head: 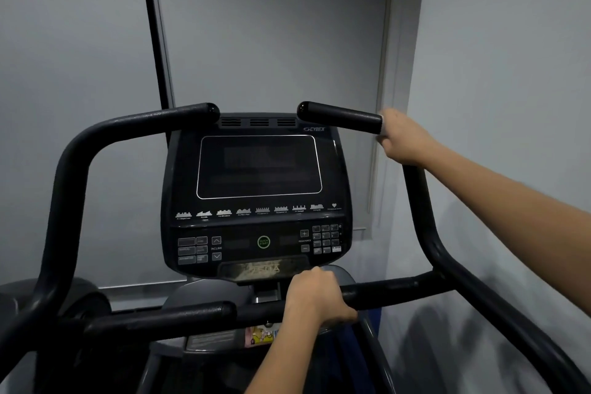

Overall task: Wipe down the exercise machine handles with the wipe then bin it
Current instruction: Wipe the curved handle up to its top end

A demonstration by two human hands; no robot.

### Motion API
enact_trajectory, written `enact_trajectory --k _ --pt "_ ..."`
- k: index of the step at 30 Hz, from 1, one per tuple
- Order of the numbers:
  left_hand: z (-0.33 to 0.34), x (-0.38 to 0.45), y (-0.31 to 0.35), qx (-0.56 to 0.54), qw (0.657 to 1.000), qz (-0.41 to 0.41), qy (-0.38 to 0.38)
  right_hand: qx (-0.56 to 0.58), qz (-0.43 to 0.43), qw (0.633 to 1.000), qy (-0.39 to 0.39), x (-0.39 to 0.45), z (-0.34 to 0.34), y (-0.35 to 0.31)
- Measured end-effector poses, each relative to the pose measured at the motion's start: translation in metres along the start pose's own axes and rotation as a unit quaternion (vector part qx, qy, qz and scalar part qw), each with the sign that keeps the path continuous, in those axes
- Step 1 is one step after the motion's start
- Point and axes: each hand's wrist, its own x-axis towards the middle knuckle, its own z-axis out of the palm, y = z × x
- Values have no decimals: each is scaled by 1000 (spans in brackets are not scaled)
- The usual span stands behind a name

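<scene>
Head view: two hands are seen on one exercise machine.
The right hand is curled round the right handle, a sliver of white wipe pinched beneath its fingers. The left hand is wrapped round the lower crossbar; a second upper handle is left untouched.

One head-worn camera looks forward and slightly down, close to the console. The handles frame it on both sides, a grey wall just behind
</scene>
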Motion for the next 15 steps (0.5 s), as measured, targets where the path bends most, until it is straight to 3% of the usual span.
enact_trajectory --k 4,8,12,15 --pt "-2 0 1 6 1000 -4 -16 -54 -115 992 7 31 2 -66" --pt "-6 -1 -1 16 1000 6 -26 -51 -164 985 15 48 8 -119" --pt "-7 -4 0 14 999 -9 -46 -20 -148 989 5 41 6 -87" --pt "-3 -6 -2 -1 1000 -7 1 -20 -101 994 22 24 6 -41"
